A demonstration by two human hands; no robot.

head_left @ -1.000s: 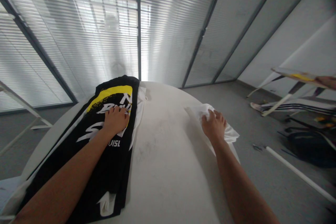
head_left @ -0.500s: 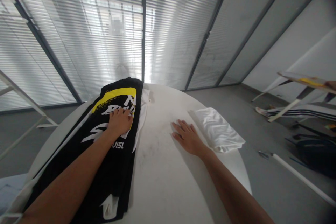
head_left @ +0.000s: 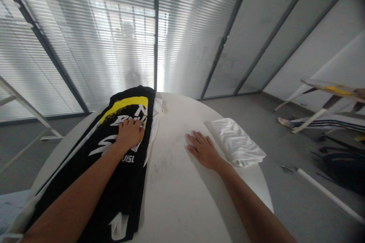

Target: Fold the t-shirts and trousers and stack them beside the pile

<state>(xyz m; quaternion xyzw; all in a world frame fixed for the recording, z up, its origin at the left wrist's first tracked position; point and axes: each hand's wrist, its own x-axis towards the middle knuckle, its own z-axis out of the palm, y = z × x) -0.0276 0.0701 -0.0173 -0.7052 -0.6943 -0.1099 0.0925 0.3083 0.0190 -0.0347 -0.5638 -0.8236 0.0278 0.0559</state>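
Note:
A black garment (head_left: 122, 174) with yellow and white print lies folded along the left side of a round white table (head_left: 176, 205). My left hand (head_left: 130, 134) rests flat on it, fingers stretched over the yellow patch. My right hand (head_left: 203, 149) lies open and flat on the bare tabletop, holding nothing. Just right of that hand sits a folded white cloth (head_left: 236, 142) near the table's right edge; the hand is not touching it.
White fabric (head_left: 155, 121) shows under the black garment's right edge. Blinds and glass partitions stand behind the table. On the right, another table (head_left: 327, 87), a person's striped trouser leg (head_left: 322, 122), a dark bag (head_left: 342, 167) and a white pole (head_left: 327, 195) on the floor.
My right hand has left the folded white cloth and moved left, settling flat on the tabletop. My left hand has stayed on the black garment.

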